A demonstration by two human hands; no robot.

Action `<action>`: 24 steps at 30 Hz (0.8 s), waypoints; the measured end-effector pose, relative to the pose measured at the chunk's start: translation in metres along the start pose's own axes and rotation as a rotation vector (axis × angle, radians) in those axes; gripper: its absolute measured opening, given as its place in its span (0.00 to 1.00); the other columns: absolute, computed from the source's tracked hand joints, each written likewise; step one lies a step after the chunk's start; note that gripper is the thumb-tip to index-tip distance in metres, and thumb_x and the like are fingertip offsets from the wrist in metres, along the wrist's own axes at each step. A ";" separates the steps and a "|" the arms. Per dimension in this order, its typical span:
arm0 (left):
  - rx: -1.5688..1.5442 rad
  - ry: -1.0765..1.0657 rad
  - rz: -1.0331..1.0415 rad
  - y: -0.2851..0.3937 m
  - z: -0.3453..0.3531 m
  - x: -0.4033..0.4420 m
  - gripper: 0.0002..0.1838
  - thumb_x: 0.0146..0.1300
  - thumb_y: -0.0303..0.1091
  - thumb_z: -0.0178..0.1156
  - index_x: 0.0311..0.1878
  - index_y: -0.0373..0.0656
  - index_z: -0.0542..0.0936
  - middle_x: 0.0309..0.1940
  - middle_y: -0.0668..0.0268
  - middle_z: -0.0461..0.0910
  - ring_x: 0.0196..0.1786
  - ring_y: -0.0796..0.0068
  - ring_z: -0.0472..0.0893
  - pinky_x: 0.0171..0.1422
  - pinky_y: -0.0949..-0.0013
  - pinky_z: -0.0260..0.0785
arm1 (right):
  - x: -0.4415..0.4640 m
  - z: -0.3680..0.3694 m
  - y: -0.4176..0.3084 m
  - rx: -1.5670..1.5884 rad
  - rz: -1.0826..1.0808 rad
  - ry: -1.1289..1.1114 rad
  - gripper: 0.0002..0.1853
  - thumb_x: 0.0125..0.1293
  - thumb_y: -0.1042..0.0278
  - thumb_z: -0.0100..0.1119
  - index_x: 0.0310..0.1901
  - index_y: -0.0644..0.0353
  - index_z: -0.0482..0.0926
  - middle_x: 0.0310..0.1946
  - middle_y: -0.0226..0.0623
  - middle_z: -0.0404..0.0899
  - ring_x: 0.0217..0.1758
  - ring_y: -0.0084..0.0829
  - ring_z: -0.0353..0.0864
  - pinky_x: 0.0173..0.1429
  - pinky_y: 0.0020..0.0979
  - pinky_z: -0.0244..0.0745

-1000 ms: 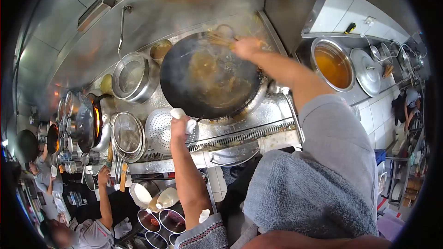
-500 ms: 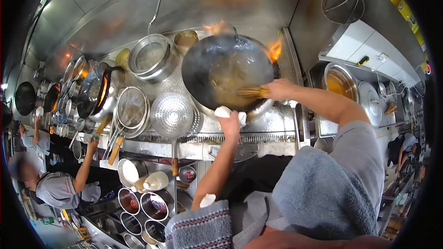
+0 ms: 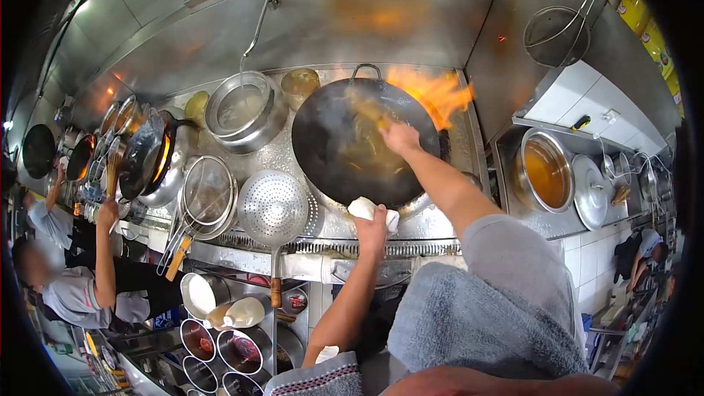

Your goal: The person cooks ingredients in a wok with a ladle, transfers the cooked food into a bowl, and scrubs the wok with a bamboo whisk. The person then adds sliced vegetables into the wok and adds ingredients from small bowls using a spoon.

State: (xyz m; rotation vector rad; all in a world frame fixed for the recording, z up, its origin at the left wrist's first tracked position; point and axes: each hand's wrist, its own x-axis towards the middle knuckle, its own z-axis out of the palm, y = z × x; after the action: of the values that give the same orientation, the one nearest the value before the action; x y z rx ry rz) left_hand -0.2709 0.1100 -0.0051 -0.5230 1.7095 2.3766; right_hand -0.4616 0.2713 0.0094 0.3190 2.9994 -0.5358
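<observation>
The wok [image 3: 312, 139] occupies the centre, with flames [image 3: 436, 95] behind its right rim. To its left lies the perforated ladle [image 3: 273, 202], then the wire strainers [image 3: 207, 198] (overlapping). Behind these stands the large pot [image 3: 253, 141]; the small pot [image 3: 293, 105] sits at the rear, between it and the wok. At far right, the deep pot [image 3: 528, 194] and, right of that, the lid [image 3: 591, 194] rest on the tabletop [image 3: 539, 223]. Left hand [image 3: 370, 227]: at the wok's near rim. Right hand [image 3: 401, 137]: over the wok.

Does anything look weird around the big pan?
Yes: orange flames flare out past the far right edge of the pan. That looks odd because they show beside it, not just underneath. The left hand, holding a white cloth, is at the near edge.
</observation>
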 end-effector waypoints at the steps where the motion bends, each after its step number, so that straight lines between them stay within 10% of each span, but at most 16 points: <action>1: 0.087 -0.064 -0.033 0.006 -0.003 0.001 0.22 0.65 0.33 0.62 0.55 0.33 0.65 0.42 0.59 0.75 0.42 0.69 0.76 0.46 0.65 0.71 | 0.011 -0.005 -0.001 0.112 0.144 0.080 0.32 0.70 0.45 0.47 0.74 0.43 0.57 0.48 0.52 0.81 0.51 0.49 0.82 0.56 0.48 0.75; 5: 0.145 -0.131 -0.159 0.006 -0.010 0.001 0.23 0.66 0.35 0.61 0.55 0.30 0.65 0.45 0.55 0.77 0.44 0.68 0.77 0.48 0.63 0.71 | -0.010 0.047 -0.058 0.202 0.201 0.038 0.32 0.70 0.43 0.46 0.74 0.40 0.57 0.46 0.50 0.82 0.50 0.47 0.83 0.53 0.48 0.77; 7: 0.167 -0.109 -0.117 -0.007 -0.012 0.010 0.24 0.66 0.35 0.61 0.56 0.30 0.65 0.45 0.55 0.77 0.44 0.68 0.77 0.49 0.63 0.71 | -0.022 0.041 -0.056 -0.046 -0.127 0.006 0.32 0.70 0.42 0.45 0.73 0.40 0.58 0.45 0.49 0.83 0.49 0.47 0.83 0.51 0.49 0.77; 12: 0.259 -0.127 0.044 -0.036 -0.026 0.027 0.22 0.67 0.36 0.61 0.54 0.31 0.66 0.44 0.57 0.76 0.44 0.68 0.76 0.50 0.63 0.70 | 0.010 0.033 -0.052 0.353 0.324 0.081 0.31 0.70 0.42 0.47 0.72 0.40 0.60 0.45 0.45 0.84 0.47 0.50 0.83 0.50 0.50 0.77; 18: 0.109 -0.193 -0.110 -0.006 -0.019 0.010 0.20 0.68 0.35 0.59 0.58 0.37 0.66 0.43 0.60 0.76 0.43 0.69 0.76 0.49 0.65 0.71 | -0.030 0.018 -0.039 -0.095 -0.267 -0.018 0.26 0.69 0.43 0.49 0.65 0.44 0.67 0.43 0.45 0.83 0.47 0.47 0.84 0.47 0.48 0.78; 24: -0.010 -0.023 -0.095 -0.035 -0.009 0.014 0.26 0.67 0.33 0.60 0.62 0.37 0.60 0.52 0.58 0.72 0.52 0.67 0.73 0.58 0.63 0.67 | -0.002 0.050 -0.043 0.506 0.103 -0.078 0.22 0.69 0.45 0.48 0.56 0.48 0.76 0.42 0.48 0.84 0.45 0.46 0.84 0.48 0.49 0.76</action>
State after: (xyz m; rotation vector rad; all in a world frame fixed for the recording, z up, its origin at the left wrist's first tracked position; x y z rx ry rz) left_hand -0.2700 0.1118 -0.0439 -0.5633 1.6264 2.3173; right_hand -0.4669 0.2145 -0.0226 0.4647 2.7111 -1.2593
